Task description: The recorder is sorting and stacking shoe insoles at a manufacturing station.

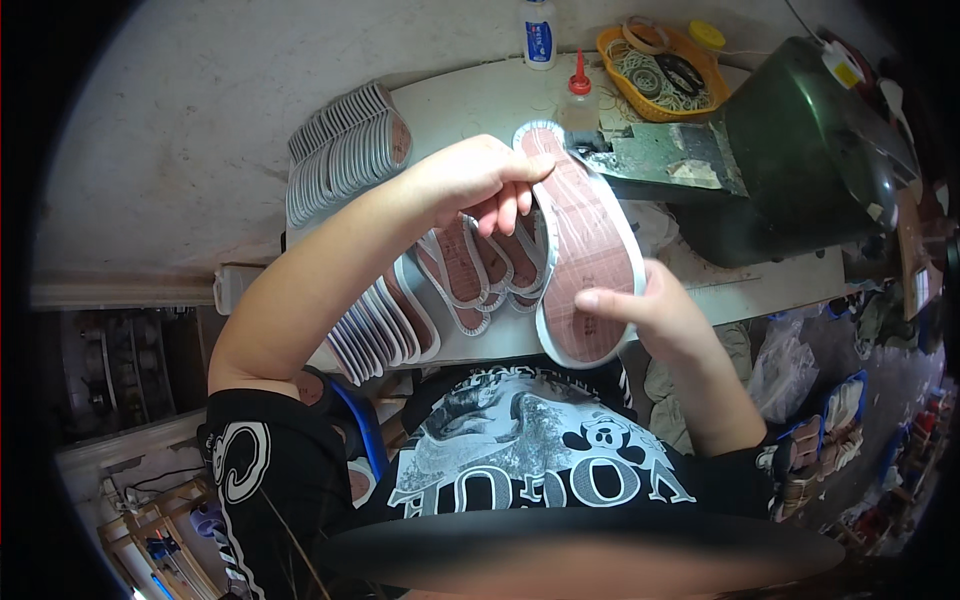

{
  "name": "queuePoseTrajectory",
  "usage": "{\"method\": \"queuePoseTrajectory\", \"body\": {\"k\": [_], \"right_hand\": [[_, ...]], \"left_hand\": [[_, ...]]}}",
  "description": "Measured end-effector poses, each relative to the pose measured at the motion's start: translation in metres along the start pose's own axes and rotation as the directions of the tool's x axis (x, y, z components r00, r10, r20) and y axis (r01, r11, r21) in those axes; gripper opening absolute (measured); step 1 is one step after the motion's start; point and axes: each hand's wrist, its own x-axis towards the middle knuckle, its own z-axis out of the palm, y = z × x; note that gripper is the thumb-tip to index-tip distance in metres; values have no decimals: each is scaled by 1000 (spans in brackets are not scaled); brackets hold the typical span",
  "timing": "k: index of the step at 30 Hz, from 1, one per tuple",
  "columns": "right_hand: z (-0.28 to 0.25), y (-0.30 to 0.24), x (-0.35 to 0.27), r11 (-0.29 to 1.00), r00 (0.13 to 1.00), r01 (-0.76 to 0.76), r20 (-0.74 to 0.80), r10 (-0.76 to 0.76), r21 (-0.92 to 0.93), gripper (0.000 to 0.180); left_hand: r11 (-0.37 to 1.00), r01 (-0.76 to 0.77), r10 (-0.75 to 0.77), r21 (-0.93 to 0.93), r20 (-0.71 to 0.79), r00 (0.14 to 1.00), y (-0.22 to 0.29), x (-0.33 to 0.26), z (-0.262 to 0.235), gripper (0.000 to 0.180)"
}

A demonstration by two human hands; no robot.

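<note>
A shoe insole [590, 235], reddish-brown with wavy pale lines and a white wrapped edge, is held up in front of me, its narrow end away from me. My left hand [492, 188] pinches the narrow end, thumb on the brown face. Around the wide end closes my right hand [645, 302], its thumb pressed on that face and its fingers hidden beneath. The narrow end lies beside the head of a green sewing machine [665, 155]. Below my left hand, several similar insoles [462, 265] overlap loosely on the table.
White-edged insoles stand in a long stack [345, 150] at the back left, with another row [375, 325] at the near left. A red-tipped bottle [579, 100], a blue-labelled bottle [538, 38] and a yellow basket [655, 100] holding cords and rings stand at the back.
</note>
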Motion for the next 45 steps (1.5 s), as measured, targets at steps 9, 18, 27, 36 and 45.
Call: {"method": "queuePoseTrajectory", "body": {"k": [9, 18, 27, 36, 45], "right_hand": [[15, 16, 45, 963, 974, 179, -176, -144, 201, 32], [27, 7, 74, 934, 964, 238, -180, -195, 267, 33], [41, 32, 53, 919, 974, 214, -149, -173, 332, 34], [53, 10, 82, 842, 958, 259, -237, -162, 473, 23], [41, 8, 81, 823, 974, 225, -111, -196, 522, 34]], "left_hand": [[938, -68, 142, 340, -197, 970, -6, 29, -39, 52], [954, -248, 227, -166, -132, 965, -30, 22, -16, 50], [927, -309, 289, -212, -121, 950, -34, 39, -25, 47], [791, -523, 478, 318, 212, 852, 13, 67, -63, 81], [864, -329, 141, 382, 444, 885, 38, 82, -76, 47]]}}
